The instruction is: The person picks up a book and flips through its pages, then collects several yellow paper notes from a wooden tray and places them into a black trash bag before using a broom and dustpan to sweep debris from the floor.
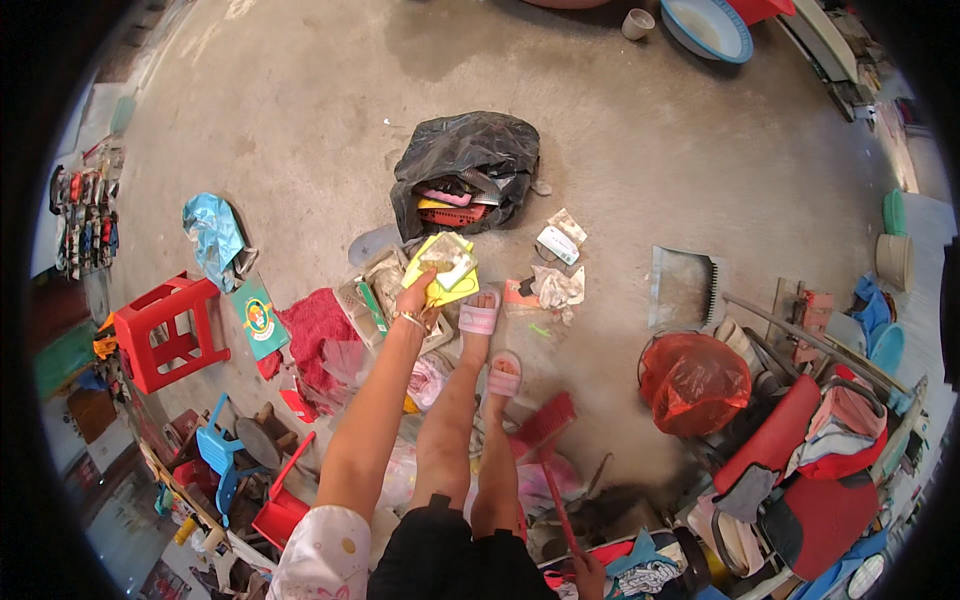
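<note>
My left hand [417,297] reaches forward with fingers closed on a yellow plastic item [459,289], with a small clear, dirty case [448,262] on top of it. Below this hand lies a pale plastic basket [356,300] with a green-and-white box [373,306] in it. Just beyond, a black plastic bag [472,142] opens towards me, showing a red plastic basket [454,216] and other plastic items. At the lower edge, my right hand [589,576] is around the handle of a red broom [546,427]; its bristles rest near my feet.
Crumpled paper litter [559,285] lies right of my pink slippers [478,319]. A dustpan [681,289] and a red plastic bag [696,382] stand farther right. On the left are a red stool [161,330], a blue bag [212,236] and a dark red cloth [315,330].
</note>
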`<action>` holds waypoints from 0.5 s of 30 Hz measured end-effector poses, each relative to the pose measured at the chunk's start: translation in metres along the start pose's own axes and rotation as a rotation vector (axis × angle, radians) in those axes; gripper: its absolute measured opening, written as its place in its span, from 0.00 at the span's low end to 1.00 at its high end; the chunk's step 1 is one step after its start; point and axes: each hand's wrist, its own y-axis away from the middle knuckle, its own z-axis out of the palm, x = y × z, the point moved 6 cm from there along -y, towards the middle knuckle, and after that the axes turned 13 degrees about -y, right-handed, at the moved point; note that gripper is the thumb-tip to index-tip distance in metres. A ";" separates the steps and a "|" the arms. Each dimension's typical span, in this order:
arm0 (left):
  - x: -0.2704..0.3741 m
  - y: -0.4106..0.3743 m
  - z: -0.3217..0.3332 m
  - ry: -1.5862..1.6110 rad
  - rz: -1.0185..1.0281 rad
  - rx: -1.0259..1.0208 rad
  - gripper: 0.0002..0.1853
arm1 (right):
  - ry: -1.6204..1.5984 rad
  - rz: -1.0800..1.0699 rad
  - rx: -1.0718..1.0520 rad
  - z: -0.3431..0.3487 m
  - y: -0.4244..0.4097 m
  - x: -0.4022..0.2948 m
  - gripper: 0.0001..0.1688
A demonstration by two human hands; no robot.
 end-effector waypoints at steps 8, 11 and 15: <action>0.045 -0.101 0.035 0.018 -0.012 0.149 0.13 | -0.241 0.126 0.062 0.030 0.003 -0.056 0.17; 0.083 -0.130 0.018 -0.013 0.005 0.260 0.13 | -0.329 0.352 0.019 0.074 0.008 -0.130 0.17; 0.128 -0.154 0.043 0.239 0.209 0.267 0.15 | -0.073 0.313 0.045 0.078 0.005 -0.108 0.16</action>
